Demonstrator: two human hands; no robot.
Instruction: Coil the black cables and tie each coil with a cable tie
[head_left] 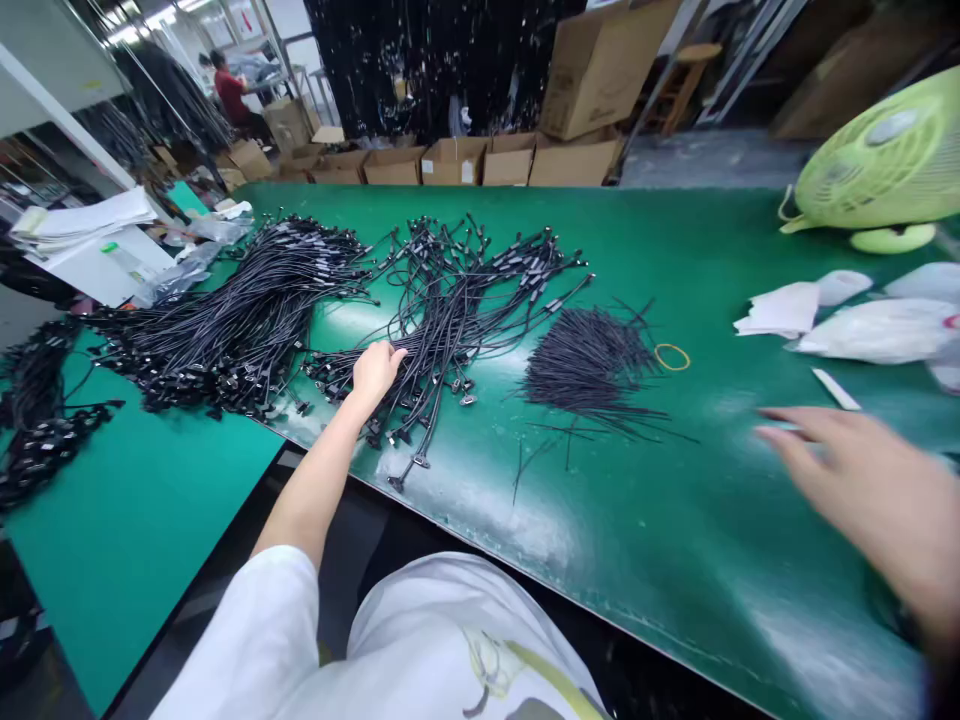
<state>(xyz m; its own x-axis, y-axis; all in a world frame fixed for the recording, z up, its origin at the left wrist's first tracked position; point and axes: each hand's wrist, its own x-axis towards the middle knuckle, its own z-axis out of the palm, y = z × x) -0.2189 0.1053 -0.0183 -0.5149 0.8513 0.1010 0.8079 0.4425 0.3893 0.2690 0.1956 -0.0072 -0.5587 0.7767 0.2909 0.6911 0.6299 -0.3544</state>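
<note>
My left hand (377, 370) is closed around black cables (457, 315) in a loose, crossing pile on the green table. Their plugs and connectors spread at both ends of the pile. Out to the right, my right hand (862, 480) is blurred above the table, its thumb apart from the stretched fingers and no held object visible. Between the hands lies a heap of thin black ties (589, 360), with a few strays in front. A yellow rubber band (672, 357) rests beside that heap.
A larger cable bundle (255, 300) lies left, with another pile (45, 410) beyond it. White plastic bags (885, 330), a small white stick (836, 389) and a green fan (885, 150) are at right. Cardboard boxes (454, 162) line the far edge. A person (232, 95) sits in the background.
</note>
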